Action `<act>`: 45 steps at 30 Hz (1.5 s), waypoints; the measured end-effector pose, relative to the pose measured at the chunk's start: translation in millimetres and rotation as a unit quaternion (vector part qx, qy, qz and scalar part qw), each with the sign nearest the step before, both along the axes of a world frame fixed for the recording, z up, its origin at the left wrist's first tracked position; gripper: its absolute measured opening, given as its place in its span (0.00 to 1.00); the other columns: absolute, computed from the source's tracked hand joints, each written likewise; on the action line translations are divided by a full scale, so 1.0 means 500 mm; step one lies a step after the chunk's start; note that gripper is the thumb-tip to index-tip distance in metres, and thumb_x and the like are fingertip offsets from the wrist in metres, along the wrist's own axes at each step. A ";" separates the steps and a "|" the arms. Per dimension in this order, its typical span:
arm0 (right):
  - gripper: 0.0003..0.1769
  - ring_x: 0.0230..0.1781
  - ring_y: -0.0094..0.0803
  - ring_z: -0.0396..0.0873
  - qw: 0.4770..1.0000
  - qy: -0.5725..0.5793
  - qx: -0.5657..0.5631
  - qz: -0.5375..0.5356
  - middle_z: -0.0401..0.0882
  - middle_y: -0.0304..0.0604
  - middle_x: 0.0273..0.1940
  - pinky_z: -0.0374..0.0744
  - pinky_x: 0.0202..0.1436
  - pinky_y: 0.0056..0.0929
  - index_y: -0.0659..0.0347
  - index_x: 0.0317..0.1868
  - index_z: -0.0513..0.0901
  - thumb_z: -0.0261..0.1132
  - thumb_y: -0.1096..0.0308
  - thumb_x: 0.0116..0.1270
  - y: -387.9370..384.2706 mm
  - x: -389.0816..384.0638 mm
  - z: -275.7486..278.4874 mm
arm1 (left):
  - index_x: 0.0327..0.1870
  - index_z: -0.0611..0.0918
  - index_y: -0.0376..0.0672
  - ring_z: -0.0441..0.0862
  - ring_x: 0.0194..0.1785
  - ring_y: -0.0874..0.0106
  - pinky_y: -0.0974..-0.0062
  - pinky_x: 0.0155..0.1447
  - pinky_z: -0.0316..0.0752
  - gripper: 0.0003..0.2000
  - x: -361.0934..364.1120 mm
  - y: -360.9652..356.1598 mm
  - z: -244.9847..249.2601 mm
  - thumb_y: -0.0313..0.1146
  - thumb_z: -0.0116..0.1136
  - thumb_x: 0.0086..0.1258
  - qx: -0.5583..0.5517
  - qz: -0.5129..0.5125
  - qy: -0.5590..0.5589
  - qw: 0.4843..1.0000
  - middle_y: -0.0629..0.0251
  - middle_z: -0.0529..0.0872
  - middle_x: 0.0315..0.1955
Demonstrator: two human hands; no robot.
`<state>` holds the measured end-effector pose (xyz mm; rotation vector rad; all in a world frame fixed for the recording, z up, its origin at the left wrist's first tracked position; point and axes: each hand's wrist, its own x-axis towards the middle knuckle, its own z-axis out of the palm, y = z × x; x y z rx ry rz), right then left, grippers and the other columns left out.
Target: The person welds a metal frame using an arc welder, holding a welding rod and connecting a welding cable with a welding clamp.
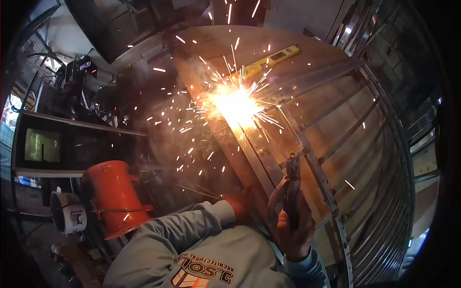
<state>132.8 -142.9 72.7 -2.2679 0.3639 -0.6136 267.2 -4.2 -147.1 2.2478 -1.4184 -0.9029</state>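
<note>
My right hand [296,228] is closed around a dark tool that looks like a welding electrode holder [292,169], with its jaw end pointing away from me. A curved piece, perhaps its cable, loops beside it. Up and to the left, a bright welding glare [237,106] throws sparks and hides the metal beneath it. Under the right hand lies a metal frame with bars [314,165], resting on a brown board [201,41]. My left hand [238,205] is near the board's left edge, in reddish shadow, and its fingers cannot be made out.
A yellow spirit level [273,58] lies on the board beyond the glare. To the left are an orange cylindrical object [114,197], a grey-and-black round device [69,211] and a shelf unit [81,126]. Smoke and sparks drift leftward. Curved bars [384,216] fill the right side.
</note>
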 end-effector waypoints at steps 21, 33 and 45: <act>0.31 0.46 0.35 0.86 0.998 -0.037 -0.042 0.035 0.84 0.52 0.51 0.84 0.46 0.32 0.72 0.74 0.65 0.60 0.81 0.71 -0.002 0.006 -0.004 | 0.75 0.64 0.32 0.88 0.47 0.45 0.48 0.46 0.84 0.31 -0.008 -0.009 0.007 0.39 0.50 0.74 0.015 0.010 0.018 1.000 0.36 0.72 0.67; 0.31 0.61 0.57 0.80 0.999 -0.038 -0.022 0.011 0.79 0.64 0.59 0.77 0.64 0.47 0.68 0.69 0.74 0.68 0.75 0.65 -0.002 0.009 0.013 | 0.75 0.63 0.32 0.87 0.47 0.44 0.48 0.47 0.84 0.31 -0.004 -0.008 0.015 0.39 0.51 0.74 0.020 0.011 0.006 1.000 0.36 0.72 0.67; 0.33 0.60 0.40 0.81 0.988 0.022 0.133 0.069 0.81 0.56 0.61 0.78 0.62 0.33 0.73 0.75 0.63 0.58 0.80 0.70 0.000 0.014 0.029 | 0.75 0.63 0.32 0.87 0.47 0.44 0.49 0.47 0.84 0.32 -0.012 -0.005 0.013 0.40 0.51 0.74 0.023 0.017 0.019 0.999 0.36 0.73 0.67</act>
